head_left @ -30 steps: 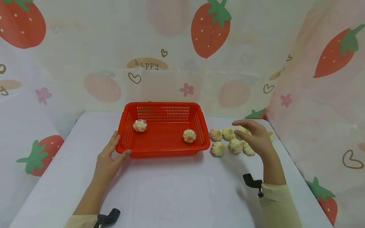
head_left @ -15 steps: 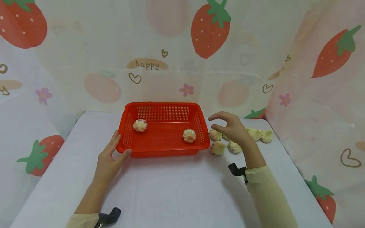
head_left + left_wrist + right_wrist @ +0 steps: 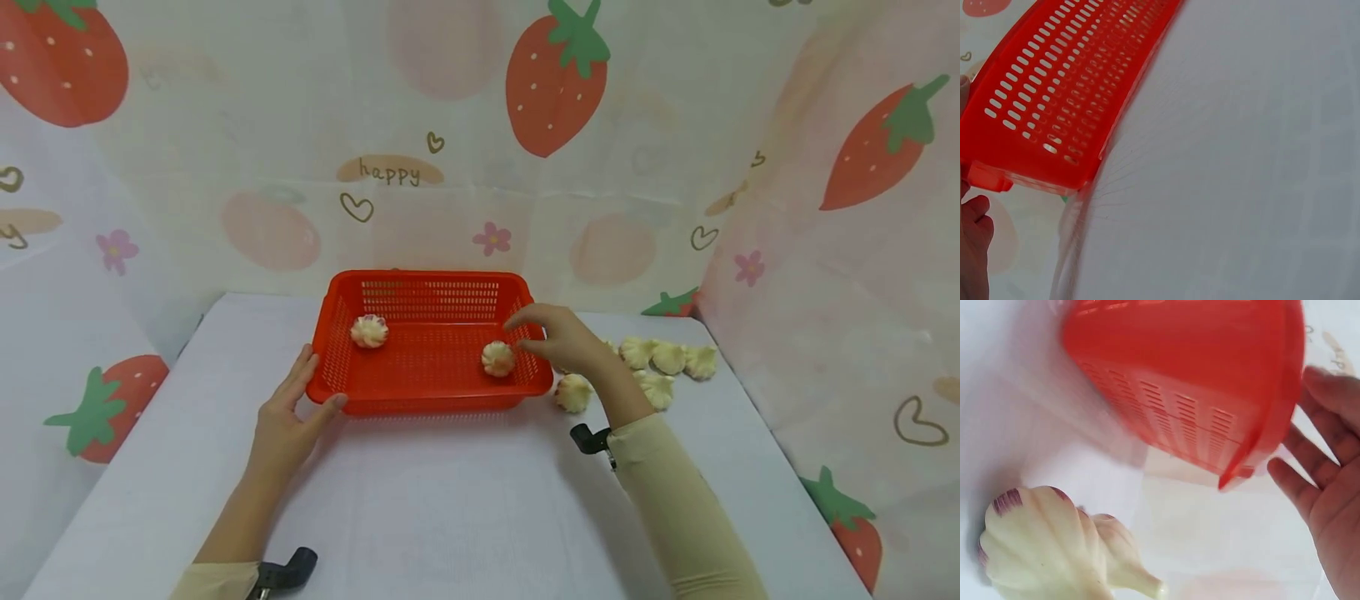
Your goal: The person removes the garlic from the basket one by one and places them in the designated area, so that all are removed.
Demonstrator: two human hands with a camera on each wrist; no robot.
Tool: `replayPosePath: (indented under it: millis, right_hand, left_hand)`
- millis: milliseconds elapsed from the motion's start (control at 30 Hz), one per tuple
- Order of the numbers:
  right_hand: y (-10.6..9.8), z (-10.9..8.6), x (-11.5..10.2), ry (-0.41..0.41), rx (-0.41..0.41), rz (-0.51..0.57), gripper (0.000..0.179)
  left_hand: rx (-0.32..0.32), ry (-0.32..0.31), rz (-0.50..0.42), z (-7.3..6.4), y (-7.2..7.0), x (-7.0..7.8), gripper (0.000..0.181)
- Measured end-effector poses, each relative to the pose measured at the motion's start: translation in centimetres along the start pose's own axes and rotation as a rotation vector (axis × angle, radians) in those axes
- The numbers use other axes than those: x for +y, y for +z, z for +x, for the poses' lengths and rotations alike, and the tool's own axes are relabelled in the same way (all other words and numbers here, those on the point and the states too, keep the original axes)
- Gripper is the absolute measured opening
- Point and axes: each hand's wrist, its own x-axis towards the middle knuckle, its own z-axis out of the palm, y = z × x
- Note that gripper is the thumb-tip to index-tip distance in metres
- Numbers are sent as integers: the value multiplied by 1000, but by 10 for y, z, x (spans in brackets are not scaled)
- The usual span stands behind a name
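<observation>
My left hand (image 3: 283, 421) grips the left front corner of a red plastic basket (image 3: 420, 405), thumb at the front rim and fingers along the left side. In the left wrist view, only parts of its fingers (image 3: 977, 219) show beside the basket. Inside lie two garlic bulbs, one at the left (image 3: 369, 331) and one at the right (image 3: 497, 359). Over the right rim reaches my right hand (image 3: 566, 340), thumb and fingers apart, fingertips close beside the right bulb. Seen from the right wrist, the palm (image 3: 1344, 519) is bare and the fingers pass behind the rim.
Right of the basket, several more garlic bulbs (image 3: 668, 357) lie on the white-covered table (image 3: 450, 517), some partly behind my right hand. One bulb (image 3: 1041, 544) is near the right wrist camera. A strawberry-print cloth (image 3: 420, 225) hangs behind and at both sides.
My right hand has moved left, from above the loose garlic bulbs to over the basket's right rim. The left hand, basket and two bulbs inside stay in place.
</observation>
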Motion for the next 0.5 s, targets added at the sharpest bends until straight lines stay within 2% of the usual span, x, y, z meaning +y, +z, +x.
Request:
replayPosePath:
  millis: [233,500]
  right_hand:
    - [9,14,10,-2,-86,17,27]
    - [16,25,21,15,-138,-53,27]
  left_hand:
    - [12,15,9,1,-1,1,80]
    - [-10,6,-7,0,-1,-2,81]
